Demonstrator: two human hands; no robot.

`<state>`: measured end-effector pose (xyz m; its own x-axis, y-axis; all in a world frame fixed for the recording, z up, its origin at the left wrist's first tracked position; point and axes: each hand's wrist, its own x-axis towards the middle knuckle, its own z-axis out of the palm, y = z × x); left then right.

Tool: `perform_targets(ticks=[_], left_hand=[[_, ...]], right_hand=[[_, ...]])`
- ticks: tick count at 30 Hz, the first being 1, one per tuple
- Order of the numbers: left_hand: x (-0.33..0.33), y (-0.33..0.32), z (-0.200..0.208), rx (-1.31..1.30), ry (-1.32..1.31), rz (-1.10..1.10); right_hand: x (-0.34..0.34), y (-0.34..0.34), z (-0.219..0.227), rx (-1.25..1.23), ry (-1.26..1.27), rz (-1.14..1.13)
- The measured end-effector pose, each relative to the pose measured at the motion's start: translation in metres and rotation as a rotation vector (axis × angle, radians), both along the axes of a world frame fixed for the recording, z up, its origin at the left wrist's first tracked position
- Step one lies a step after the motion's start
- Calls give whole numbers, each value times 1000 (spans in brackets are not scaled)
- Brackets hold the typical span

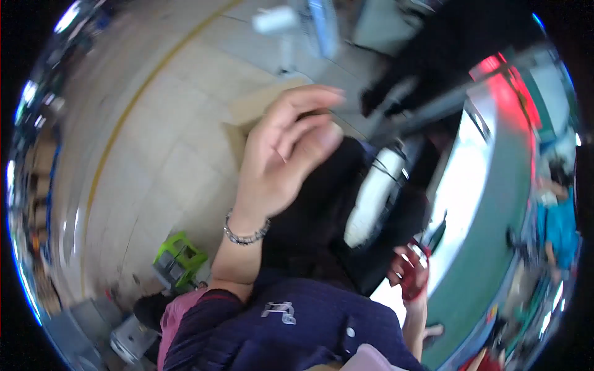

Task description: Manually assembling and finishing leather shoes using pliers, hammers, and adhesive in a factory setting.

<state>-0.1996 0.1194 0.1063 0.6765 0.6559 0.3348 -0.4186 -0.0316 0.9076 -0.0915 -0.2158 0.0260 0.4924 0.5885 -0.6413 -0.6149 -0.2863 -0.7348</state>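
Note:
My left hand is raised in front of me, a beaded bracelet round its wrist. Its fingers are bent and slightly blurred, the thumb apart from the forefinger, with nothing seen between them. Low on the right, by the bench edge, my right hand has curled fingers around something shiny and dark red that I cannot make out. Between the two hands, over my dark-clothed lap, lies a long white piece with black cords across its upper end. An open cardboard box stands on the floor behind my left hand.
A green-topped bench runs along my right, with a brightly lit white strip and a grey metal bar above. A green stool stands at left. Someone in blue is across the bench. A yellow line crosses the tiled floor.

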Motion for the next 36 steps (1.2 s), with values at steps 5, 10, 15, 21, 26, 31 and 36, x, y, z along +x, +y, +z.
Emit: perform_targets(ticks=[5,10,15,21,26,31,36], left_hand=[[69,-47,-115,164,347,-44],[89,-85,-125,632,398,91],[89,-92,-134,634,365,189],[94,-89,-130,699,323,218],[93,-88,-124,846,205,306],[80,-85,-122,839,173,301],[77,-80,-29,764,-360,386]], right_hand=[[-16,18,26,61,53,202],[-24,35,35,24,218,109],[-27,61,39,-79,175,38],[-28,71,20,-114,-62,73],[-31,63,11,-85,-126,98],[-44,61,4,-20,-210,171],[-43,48,-3,-48,-91,73]])
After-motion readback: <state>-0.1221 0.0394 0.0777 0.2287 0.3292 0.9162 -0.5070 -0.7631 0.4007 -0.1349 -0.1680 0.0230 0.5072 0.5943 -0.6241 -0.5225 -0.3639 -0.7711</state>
